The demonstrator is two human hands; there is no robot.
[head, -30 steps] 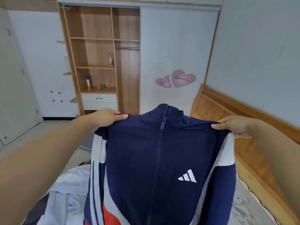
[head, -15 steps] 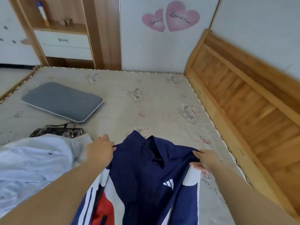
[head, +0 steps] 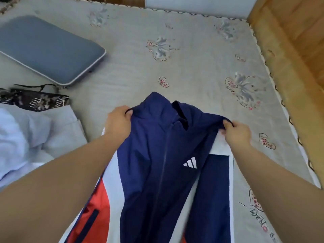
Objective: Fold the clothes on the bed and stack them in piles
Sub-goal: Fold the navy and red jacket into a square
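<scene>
both hands, left hand (head: 119, 122) and right hand (head: 235, 132), fingers pinching navy jacket (head: 163, 155) shoulders; laying flat on bed (head: 192, 67); next likely smooth, fold sleeves.

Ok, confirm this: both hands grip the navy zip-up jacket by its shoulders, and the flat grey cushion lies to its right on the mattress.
Wrong on one point. In the head view the flat grey cushion lies to the left. The left hand and right hand do grip the navy zip-up jacket by its shoulders.

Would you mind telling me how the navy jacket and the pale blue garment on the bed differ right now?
The navy jacket is spread front-up, while the pale blue garment lies rumpled. The left hand and right hand grip the jacket's shoulders; nothing holds the pale garment. Both lie on the mattress.
</scene>
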